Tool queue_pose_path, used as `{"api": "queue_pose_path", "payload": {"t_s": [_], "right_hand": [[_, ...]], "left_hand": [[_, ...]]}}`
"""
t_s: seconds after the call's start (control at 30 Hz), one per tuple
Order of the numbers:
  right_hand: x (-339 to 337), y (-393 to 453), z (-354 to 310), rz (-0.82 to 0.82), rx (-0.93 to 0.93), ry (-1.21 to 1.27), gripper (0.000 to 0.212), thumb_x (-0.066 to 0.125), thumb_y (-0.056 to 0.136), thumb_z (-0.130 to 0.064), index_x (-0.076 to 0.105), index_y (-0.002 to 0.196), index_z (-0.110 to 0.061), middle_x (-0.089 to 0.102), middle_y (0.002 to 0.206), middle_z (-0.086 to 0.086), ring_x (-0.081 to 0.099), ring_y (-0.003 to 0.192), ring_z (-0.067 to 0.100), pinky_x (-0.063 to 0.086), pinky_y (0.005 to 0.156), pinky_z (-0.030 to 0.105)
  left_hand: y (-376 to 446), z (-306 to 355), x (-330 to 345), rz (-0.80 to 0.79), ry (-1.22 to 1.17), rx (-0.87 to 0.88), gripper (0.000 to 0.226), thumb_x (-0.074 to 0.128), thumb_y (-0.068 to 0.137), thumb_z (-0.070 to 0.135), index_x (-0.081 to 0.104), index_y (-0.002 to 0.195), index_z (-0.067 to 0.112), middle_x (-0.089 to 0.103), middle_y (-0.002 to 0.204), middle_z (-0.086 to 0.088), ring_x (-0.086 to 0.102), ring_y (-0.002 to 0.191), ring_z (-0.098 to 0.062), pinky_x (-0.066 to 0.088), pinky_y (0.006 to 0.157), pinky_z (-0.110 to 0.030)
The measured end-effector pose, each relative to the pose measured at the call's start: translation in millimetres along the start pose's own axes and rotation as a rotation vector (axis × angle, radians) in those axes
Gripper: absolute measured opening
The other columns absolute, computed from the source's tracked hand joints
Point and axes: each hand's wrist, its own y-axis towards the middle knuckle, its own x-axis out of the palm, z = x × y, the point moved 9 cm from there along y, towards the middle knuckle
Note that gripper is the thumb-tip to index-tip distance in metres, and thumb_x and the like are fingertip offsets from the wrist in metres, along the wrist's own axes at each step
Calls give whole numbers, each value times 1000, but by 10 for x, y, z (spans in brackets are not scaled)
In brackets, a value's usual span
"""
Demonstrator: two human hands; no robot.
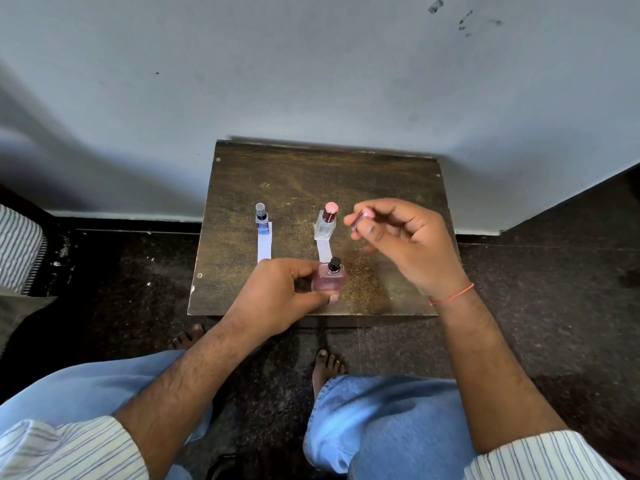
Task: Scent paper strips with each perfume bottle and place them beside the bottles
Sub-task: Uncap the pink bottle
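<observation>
Left hand [277, 292] grip on pink bottle [329, 278], right hand [408, 244] pinching cap [360, 218]

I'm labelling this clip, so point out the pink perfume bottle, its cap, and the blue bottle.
pink perfume bottle [329, 277], head view, front glass face
cap [360, 216], head view, its pink side
blue bottle [262, 221], head view, body

Item count, head view:

- Bottles: three. Blue bottle [261, 218], clear bottle [326, 226], pink bottle [328, 277].
- Caps: two on bottles, clear cap [260, 206] and pink cap [331, 207]; one loose cap [360, 216], off the pink bottle.
- Paper strips: two. Left strip [265, 244], right strip [324, 250].
- Bench [311, 168]: one.
- Hands: two. Left hand [277, 292], right hand [408, 244].
</observation>
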Motion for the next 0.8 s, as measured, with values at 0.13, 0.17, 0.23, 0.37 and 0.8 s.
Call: {"api": "queue_pose_path", "payload": {"t_s": [0.13, 0.17, 0.23, 0.37, 0.8], "right_hand": [[-390, 100, 241, 243, 60, -145, 34, 66, 106, -15, 70, 140, -19, 71, 117, 10, 71, 92, 25, 65, 73, 34], [-458, 124, 301, 269, 65, -233, 34, 64, 107, -18, 70, 141, -24, 65, 116, 11, 69, 92, 30, 66, 73, 34], [-522, 182, 382, 272, 68, -407, 33, 63, 108, -23, 70, 140, -28, 63, 113, 2, 68, 94, 28, 66, 81, 40], [-531, 352, 394, 285, 91, -710, 25, 70, 102, -30, 73, 125, -21, 69, 114, -9, 65, 103, 14, 54, 93, 31], [-455, 792, 644, 264, 224, -785, 28, 83, 92, -32, 78, 117, -21, 70, 98, -6, 65, 94, 14, 53, 91, 29]], "left_hand": [[-13, 36, 5, -1, -22, 3, 31, 94, 81, 33, 84, 110, 38, 82, 93, 23, 76, 87, -1, 60, 80, -20], [-12, 45, 10, -3, -28, 8, 31, 94, 81, 33, 84, 110, 37, 82, 93, 22, 77, 88, -1, 60, 80, -20], [-14, 68, 19, -8, -34, 20, 31, 94, 80, 32, 85, 109, 36, 82, 94, 22, 77, 89, -1, 60, 81, -22], [-17, 57, 31, -12, -39, 31, 30, 94, 81, 34, 85, 109, 36, 83, 92, 18, 78, 87, -9, 61, 81, -34], [7, 49, -46, 12, -69, 60, 30, 95, 80, 32, 84, 107, 39, 81, 91, 19, 74, 78, -9, 56, 71, -21]]}}
